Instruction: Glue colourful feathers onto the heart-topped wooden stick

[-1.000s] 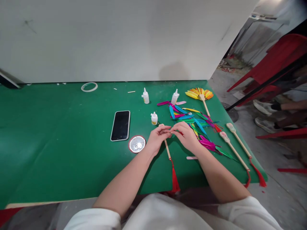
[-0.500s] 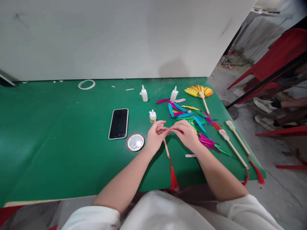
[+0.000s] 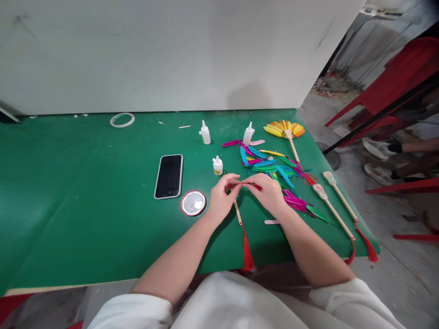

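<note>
White plastic forms the nearest small bottle (image 3: 217,166), our landmark. Just nearer to us than that bottle, our left hand (image 3: 222,195) and right hand (image 3: 266,191) meet, fingertips pressed together; what we pinch is too small to tell, though a red bit (image 3: 257,187) shows at the right hand. Nearer than the bottle, partly hidden by our left hand, is a wooden handle (image 3: 238,212) with a red tassel (image 3: 248,253). Colourful feathers (image 3: 283,176) lie right of the bottle, the phone (image 3: 168,177) left of it.

Four tasselled handles (image 3: 238,213), one with feather fan (image 3: 284,129); three bottles (image 3: 217,167), one phone (image 3: 168,177).
</note>
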Tool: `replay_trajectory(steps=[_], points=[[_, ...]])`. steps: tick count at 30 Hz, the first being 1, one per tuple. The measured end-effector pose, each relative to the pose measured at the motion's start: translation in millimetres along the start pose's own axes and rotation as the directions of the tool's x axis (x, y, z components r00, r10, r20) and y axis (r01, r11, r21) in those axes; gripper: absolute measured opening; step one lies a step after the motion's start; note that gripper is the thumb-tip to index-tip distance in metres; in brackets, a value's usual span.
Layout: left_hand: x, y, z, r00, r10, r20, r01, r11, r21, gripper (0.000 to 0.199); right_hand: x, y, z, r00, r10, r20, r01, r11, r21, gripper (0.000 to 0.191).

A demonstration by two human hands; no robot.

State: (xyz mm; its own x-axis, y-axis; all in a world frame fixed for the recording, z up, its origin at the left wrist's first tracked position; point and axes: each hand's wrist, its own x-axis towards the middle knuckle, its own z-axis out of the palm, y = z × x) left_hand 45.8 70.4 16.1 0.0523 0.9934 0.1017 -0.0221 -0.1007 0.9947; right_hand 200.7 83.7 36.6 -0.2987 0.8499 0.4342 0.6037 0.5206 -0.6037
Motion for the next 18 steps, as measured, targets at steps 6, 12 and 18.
replay_trajectory(steps=[6,12,18], points=[[3.1,3.8,0.3,0.990,-0.142,0.018,0.143,0.967,-0.209,0.030,-0.8,1.2,-0.2,1.000,-0.001,0.001,0.001,0.999,0.037,0.015],[4.1,4.9,1.3,0.971,-0.220,0.092,0.239,0.895,-0.377,0.036,-1.5,-0.1,0.6,1.000,-0.005,0.022,0.003,0.994,0.106,0.014],[3.7,2.6,2.7,0.968,-0.236,0.086,0.251,0.893,-0.374,0.033,-0.3,-4.9,2.0,0.999,-0.037,0.038,0.034,0.996,0.088,0.014]])
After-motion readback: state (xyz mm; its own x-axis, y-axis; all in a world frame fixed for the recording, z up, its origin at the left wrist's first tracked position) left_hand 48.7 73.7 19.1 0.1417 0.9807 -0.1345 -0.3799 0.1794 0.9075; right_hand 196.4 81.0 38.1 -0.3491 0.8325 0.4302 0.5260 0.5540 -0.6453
